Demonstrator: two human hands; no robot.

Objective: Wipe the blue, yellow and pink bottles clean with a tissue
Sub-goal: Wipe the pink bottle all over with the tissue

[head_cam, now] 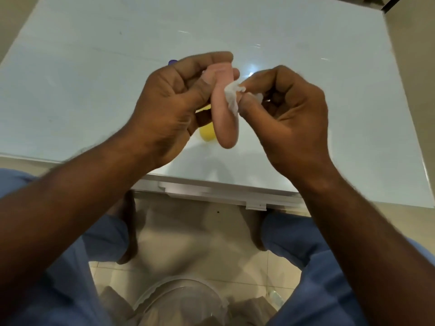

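Observation:
My left hand (pixel 171 104) grips the pink bottle (pixel 224 118) near its top and holds it above the white table (pixel 94 67), its bottom end pointing toward me. My right hand (pixel 284 114) pinches a crumpled white tissue (pixel 231 97) against the bottle's right side. The yellow bottle (pixel 207 134) stands on the table right behind the pink one, mostly hidden by it and by my left hand. A small blue-purple piece (pixel 173 61), probably the blue bottle, peeks out above my left hand's knuckles.
The table's near edge (pixel 211 191) runs just below my hands. On the tiled floor (pixel 188 243) between my knees sits a clear round container (pixel 181 300). My legs in blue trousers flank it.

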